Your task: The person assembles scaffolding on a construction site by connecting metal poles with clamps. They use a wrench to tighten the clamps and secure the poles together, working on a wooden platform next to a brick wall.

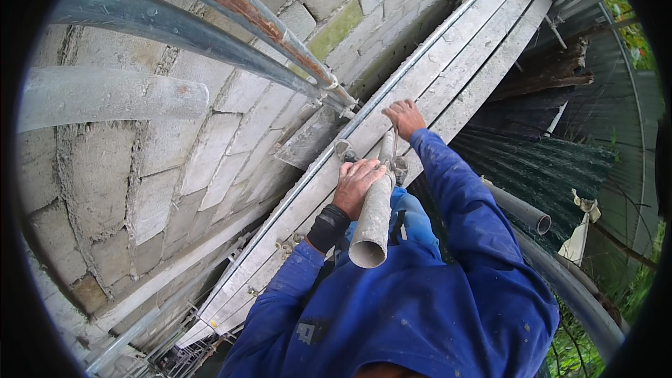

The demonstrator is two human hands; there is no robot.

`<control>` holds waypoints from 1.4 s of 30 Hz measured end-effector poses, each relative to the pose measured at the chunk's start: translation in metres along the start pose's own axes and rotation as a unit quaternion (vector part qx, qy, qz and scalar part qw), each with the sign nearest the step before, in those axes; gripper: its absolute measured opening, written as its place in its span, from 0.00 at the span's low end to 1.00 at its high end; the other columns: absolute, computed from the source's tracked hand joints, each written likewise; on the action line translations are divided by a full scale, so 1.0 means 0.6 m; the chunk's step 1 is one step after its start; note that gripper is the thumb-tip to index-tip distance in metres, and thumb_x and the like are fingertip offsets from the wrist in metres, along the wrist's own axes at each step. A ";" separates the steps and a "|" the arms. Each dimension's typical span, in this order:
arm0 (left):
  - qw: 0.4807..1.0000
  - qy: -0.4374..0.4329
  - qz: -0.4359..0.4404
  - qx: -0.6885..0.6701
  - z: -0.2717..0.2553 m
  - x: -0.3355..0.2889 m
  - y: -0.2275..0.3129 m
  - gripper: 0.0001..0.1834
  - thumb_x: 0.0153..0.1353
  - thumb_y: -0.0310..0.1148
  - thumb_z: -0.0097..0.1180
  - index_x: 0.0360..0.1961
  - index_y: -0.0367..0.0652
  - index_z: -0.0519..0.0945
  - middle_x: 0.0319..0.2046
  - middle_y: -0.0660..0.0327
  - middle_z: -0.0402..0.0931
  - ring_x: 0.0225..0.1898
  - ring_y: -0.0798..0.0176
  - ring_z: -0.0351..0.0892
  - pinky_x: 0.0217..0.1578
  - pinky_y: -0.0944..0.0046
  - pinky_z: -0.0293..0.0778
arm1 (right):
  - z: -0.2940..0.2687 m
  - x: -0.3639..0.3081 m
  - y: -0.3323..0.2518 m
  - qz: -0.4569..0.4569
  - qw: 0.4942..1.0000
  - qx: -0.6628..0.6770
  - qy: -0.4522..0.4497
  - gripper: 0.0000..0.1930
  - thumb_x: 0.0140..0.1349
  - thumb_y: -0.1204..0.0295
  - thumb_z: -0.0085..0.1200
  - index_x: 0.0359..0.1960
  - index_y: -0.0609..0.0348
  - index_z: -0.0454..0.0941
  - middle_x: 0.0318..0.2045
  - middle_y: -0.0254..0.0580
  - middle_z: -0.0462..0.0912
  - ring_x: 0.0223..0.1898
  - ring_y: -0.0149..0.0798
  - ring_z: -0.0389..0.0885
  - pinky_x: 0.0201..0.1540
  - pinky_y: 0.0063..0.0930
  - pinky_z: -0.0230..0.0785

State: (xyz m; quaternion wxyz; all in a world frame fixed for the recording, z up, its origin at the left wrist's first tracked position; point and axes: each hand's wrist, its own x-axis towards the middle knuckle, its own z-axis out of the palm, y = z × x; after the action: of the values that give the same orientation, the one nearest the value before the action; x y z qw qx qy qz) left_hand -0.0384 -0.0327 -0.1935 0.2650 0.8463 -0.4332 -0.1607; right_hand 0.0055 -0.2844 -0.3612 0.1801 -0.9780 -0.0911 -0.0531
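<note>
An upright, cement-crusted scaffold pipe [372,227] rises toward me, its open end near my chest. My left hand [358,183], with a black band at the wrist, is wrapped against the pipe's left side beside a scaffold clamp [400,169]. The clamp is partly hidden behind the pipe. Farther up, my right hand [404,119] is closed with curled fingers just beyond the pipe. A thin, brownish, rod-like piece shows below it, but I cannot tell what it is. Another clamp [344,150] sits left of the pipe, over the planks.
Dusty walkway planks [448,63] run diagonally beneath me, with gaps between them. A block wall [168,168] stands left, crossed by metal scaffold tubes [189,35]. Right are another pipe end [542,223], dark corrugated sheets [539,168] and a corrugated metal fence [626,119].
</note>
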 end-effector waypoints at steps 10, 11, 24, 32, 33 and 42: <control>0.998 0.040 -0.033 -0.031 -0.009 0.026 -0.034 0.25 0.54 0.40 0.62 0.56 0.54 0.78 0.58 0.60 0.74 0.61 0.55 0.70 0.60 0.49 0.56 | -0.413 0.092 -0.169 -0.184 0.918 -0.271 -0.224 0.08 0.56 0.66 0.56 0.21 0.48 0.82 0.22 0.30 0.83 0.32 0.35 0.82 0.43 0.38 0.65; 0.998 0.042 -0.037 -0.026 -0.004 0.033 -0.042 0.25 0.54 0.40 0.61 0.56 0.54 0.78 0.58 0.60 0.74 0.61 0.55 0.70 0.60 0.49 0.56 | -0.432 0.066 -0.198 -0.164 0.922 -0.256 -0.240 0.08 0.56 0.66 0.57 0.21 0.47 0.83 0.22 0.29 0.84 0.30 0.35 0.82 0.37 0.37 0.65; 0.998 0.035 -0.026 -0.044 -0.050 0.037 -0.033 0.34 0.42 0.38 0.71 0.54 0.42 0.78 0.56 0.55 0.74 0.60 0.49 0.69 0.63 0.48 0.58 | -0.210 -0.206 -0.231 0.301 0.889 0.154 -0.310 0.15 0.60 0.70 0.49 0.47 0.62 0.72 0.30 0.62 0.84 0.34 0.63 0.84 0.40 0.55 0.75; 0.997 0.019 -0.052 -0.046 -0.029 0.034 -0.035 0.36 0.45 0.44 0.69 0.57 0.46 0.76 0.59 0.55 0.73 0.60 0.51 0.70 0.59 0.48 0.62 | 0.031 -0.142 -0.088 0.268 0.928 0.237 -0.101 0.20 0.55 0.72 0.53 0.52 0.51 0.75 0.41 0.53 0.83 0.42 0.59 0.82 0.44 0.47 0.75; 0.996 0.055 -0.040 -0.062 -0.041 0.037 -0.034 0.41 0.38 0.46 0.73 0.56 0.42 0.76 0.58 0.54 0.73 0.61 0.50 0.70 0.59 0.47 0.64 | 0.032 -0.125 -0.084 0.257 0.927 0.266 -0.057 0.20 0.55 0.74 0.53 0.52 0.51 0.75 0.41 0.52 0.83 0.42 0.59 0.82 0.44 0.46 0.75; 0.994 0.095 -0.024 -0.047 -0.020 0.026 -0.042 0.41 0.42 0.45 0.72 0.59 0.45 0.73 0.58 0.56 0.73 0.59 0.50 0.72 0.58 0.47 0.66 | -0.116 -0.080 -0.128 0.403 0.716 0.557 0.116 0.20 0.67 0.55 0.55 0.46 0.60 0.81 0.25 0.31 0.76 0.24 0.25 0.70 0.27 0.25 0.63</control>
State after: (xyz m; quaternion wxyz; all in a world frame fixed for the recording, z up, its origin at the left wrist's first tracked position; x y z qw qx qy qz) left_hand -0.0071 -0.0295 -0.1991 0.3404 0.8544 -0.3779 -0.1064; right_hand -0.0614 -0.2468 -0.2771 0.7060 -0.6309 0.3207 -0.0283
